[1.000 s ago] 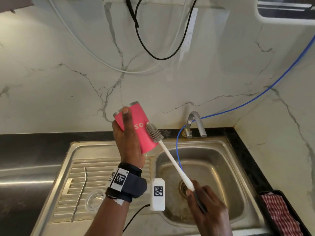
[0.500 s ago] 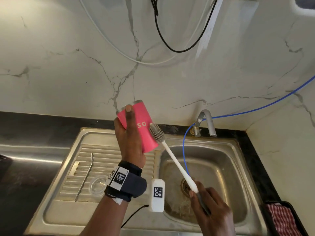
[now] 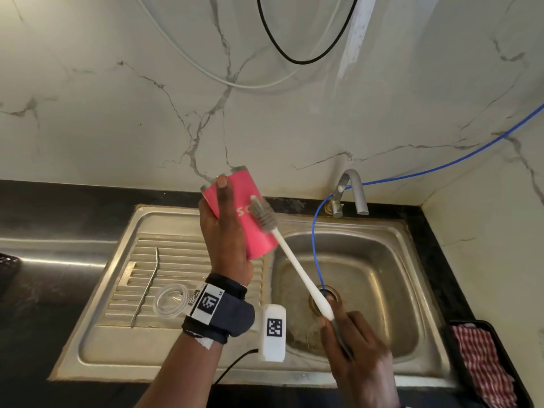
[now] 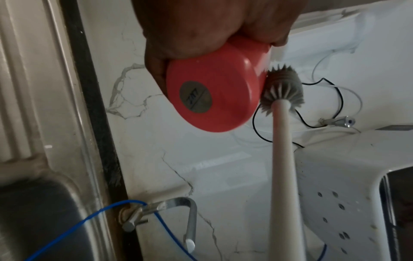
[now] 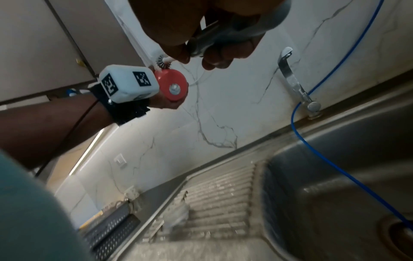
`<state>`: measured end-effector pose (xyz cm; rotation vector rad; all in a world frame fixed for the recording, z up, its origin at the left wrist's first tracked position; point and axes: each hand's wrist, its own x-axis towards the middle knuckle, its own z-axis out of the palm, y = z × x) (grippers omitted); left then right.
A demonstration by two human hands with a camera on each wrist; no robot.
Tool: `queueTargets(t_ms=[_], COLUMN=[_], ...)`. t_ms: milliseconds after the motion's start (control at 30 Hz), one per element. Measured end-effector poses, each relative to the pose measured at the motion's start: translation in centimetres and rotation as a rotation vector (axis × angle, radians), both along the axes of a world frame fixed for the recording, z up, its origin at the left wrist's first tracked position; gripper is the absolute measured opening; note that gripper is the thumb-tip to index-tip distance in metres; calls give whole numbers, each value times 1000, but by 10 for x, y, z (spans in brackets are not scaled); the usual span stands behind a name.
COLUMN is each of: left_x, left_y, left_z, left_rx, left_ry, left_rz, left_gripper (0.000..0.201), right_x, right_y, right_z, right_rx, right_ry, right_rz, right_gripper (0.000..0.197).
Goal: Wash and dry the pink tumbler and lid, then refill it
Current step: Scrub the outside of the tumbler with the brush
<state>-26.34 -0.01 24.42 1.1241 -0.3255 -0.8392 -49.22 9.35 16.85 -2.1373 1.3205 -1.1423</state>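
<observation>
My left hand grips the pink tumbler above the sink's drainboard, tilted with its steel rim up and away. In the left wrist view its round base faces the camera. My right hand holds the grey grip of a long white bottle brush. The grey bristle head lies against the tumbler's outer side, also seen as bristles touching the wall near the base. A clear round lid rests on the drainboard.
A steel sink with a drain lies below. A tap stands behind it, with a blue tube running into the basin. A metal straw lies on the drainboard. A red checked cloth sits in a black tray at right.
The brush head has slid up along the tumbler's side toward the rim. The head camera has tilted down and left; both hands keep their grips.
</observation>
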Motion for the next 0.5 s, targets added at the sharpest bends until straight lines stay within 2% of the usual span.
queueTargets(t_ms=[167,400,500], left_x=[-26,7,-3], left_y=[7,-2,0], left_z=[-9,-1,-2], left_rx=[91,20,38], left_ry=[-6,4,9], left_rz=[-72,18,-15], left_gripper=[52,67,69], right_x=[20,-5,2], right_y=[-24,5,-6], right_z=[14,-1,3], right_rx=[-36,-6,-23], right_ry=[-1,17,16], right_rz=[-50,19,-2], right_gripper=[39,39,39])
